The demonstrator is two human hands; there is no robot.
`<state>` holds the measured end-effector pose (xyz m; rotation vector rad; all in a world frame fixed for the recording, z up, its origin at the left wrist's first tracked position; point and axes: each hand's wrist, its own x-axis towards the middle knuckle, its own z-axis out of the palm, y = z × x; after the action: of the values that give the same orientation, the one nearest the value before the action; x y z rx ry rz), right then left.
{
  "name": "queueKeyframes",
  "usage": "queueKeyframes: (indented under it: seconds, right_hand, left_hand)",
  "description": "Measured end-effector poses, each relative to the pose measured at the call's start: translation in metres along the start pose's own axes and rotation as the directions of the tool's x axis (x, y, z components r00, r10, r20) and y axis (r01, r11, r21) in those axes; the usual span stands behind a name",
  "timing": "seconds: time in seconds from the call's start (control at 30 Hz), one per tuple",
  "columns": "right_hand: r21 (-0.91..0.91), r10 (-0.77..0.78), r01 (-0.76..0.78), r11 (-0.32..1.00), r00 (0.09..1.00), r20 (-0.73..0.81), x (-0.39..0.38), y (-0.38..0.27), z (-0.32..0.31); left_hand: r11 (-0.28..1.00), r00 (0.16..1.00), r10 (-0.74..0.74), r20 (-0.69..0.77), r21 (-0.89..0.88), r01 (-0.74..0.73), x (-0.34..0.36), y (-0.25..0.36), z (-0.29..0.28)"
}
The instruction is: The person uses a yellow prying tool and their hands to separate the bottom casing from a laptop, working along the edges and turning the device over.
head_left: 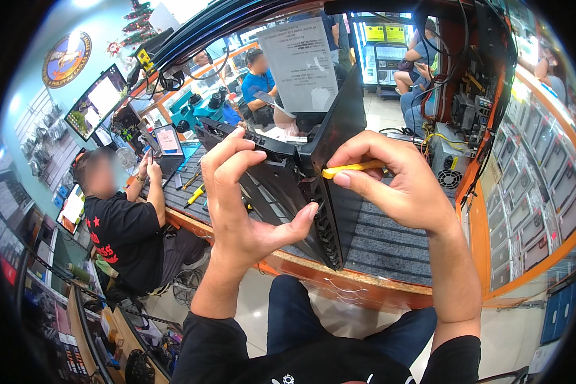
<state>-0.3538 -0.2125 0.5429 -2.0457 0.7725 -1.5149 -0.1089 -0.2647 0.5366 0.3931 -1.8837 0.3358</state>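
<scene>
A black device casing (338, 230) stands on edge on the grey ribbed mat (390, 246) in front of me. My left hand (246, 208) grips it from the left, fingers curled at its upper part and thumb on the narrow side. My right hand (390, 192) pinches a yellow plastic pry tool (352, 168), its tip at a seam near the casing's top corner. What lies behind my left fingers is hidden.
An orange-edged glass display case (515, 192) lines the right; a power supply (448, 160) sits behind my right hand. At left, a seated person in black (118, 224) works beside a laptop (166, 153) and loose tools (195, 195). More people are beyond the counter.
</scene>
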Motion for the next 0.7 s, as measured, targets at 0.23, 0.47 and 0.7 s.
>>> queueKeyframes:
  seconds: [0.23,0.47,0.7]
  right_hand:
    - [-0.006,0.023,-0.023,1.000,1.000,-0.001,0.000,0.006,0.002]
    - [0.055,-0.038,0.039,0.998,0.999,-0.020,-0.001,0.012,0.005]
    - [0.094,0.025,-0.024,0.995,1.000,-0.009,-0.001,0.011,0.005]
  left_hand:
    - [1.000,0.989,-0.007,0.148,-0.029,0.011,0.007,0.003,-0.013]
    - [0.999,0.984,0.013,0.180,-0.045,-0.005,0.010,-0.003,-0.019]
    - [0.998,0.987,0.012,0.162,-0.060,-0.002,0.006,-0.007,-0.016]
